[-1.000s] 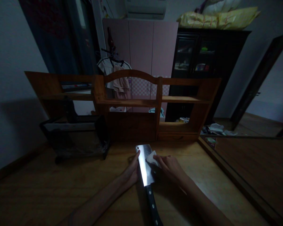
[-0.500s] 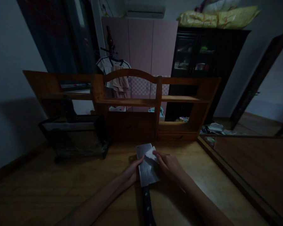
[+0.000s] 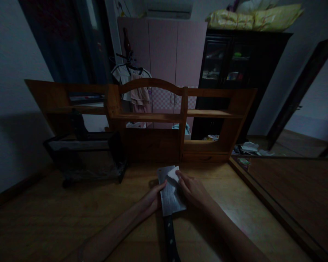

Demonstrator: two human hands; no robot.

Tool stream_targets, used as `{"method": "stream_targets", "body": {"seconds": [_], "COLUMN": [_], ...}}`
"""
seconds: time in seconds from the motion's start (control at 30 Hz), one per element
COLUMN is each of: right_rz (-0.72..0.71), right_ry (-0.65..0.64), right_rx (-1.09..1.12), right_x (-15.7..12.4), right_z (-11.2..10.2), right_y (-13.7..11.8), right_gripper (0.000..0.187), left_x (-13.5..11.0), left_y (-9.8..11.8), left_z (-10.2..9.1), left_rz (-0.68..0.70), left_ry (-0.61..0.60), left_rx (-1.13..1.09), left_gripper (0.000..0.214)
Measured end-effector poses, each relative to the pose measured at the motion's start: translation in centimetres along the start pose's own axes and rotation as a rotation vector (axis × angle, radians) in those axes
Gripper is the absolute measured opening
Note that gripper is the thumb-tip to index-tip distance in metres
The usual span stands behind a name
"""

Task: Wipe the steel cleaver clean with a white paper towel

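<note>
Plainly, the left hand grips the knife by one side over the table, handle nearest the person; the right hand pinches a white cloth against it.

Both forearms bare, converging from the lower corners toward lower centre. Left forearm slants up and rightward; left hand turned on its side, thumb extended over the top, other digits largely hidden beneath. Right forearm slants up and leftward; right hand back uppermost, fingers bent and closed in a pinch, tips pointing left. Hands near each other, apart, right slightly farther forward.
</note>
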State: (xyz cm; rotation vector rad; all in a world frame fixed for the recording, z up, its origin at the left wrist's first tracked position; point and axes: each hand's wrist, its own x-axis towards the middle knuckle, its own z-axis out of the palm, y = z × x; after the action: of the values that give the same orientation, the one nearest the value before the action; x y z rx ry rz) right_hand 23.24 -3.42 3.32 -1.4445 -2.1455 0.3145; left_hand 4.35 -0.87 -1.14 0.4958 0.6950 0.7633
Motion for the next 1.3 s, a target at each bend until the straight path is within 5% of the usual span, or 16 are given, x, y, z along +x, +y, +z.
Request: {"method": "stream_targets", "body": {"seconds": [0.9,1.3], "right_rz": [-0.065,0.004], "right_ry": [-0.044,-0.053], "right_rx": [-0.190,-0.092], "right_x": [-0.5,-0.5], "right_z": [-0.1,0.0], "right_y": [0.0,-0.2], "right_gripper": [0.032,0.049], "left_x": [-0.1,-0.4], "left_y": [0.1,0.1], "left_z": [0.5,1.0], "left_rz": [0.045,0.034], "left_ry": [0.074,0.089], "left_rx": [-0.002,-0.017], "left_gripper": [0.029,0.029]}}
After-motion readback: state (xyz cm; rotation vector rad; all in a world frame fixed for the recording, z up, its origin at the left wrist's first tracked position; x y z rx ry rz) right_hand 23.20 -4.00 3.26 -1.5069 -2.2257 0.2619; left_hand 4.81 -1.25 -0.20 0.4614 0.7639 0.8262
